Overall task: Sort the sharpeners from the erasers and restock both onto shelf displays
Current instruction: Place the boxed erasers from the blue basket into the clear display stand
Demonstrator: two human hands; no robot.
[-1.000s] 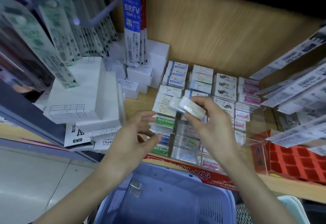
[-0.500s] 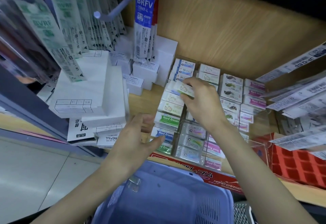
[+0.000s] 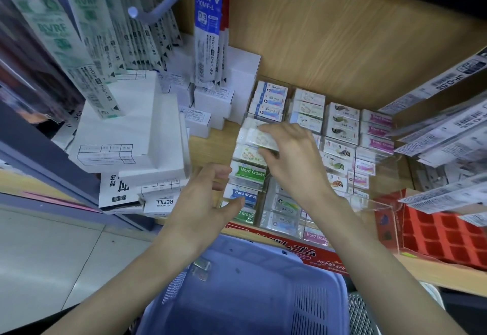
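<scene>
One wide-angle view, worn on the person's head, looks forward and steeply down onto a wooden shelf [image 3: 210, 144]. It sits close: the left hand [image 3: 203, 202] and right hand [image 3: 292, 160] reach in from the bottom edge to near centre frame, the right pinching an eraser pack [image 3: 259, 138]. A blue basket [image 3: 237, 295] fills the lower middle; floor [image 3: 39, 255] shows at lower left.
</scene>
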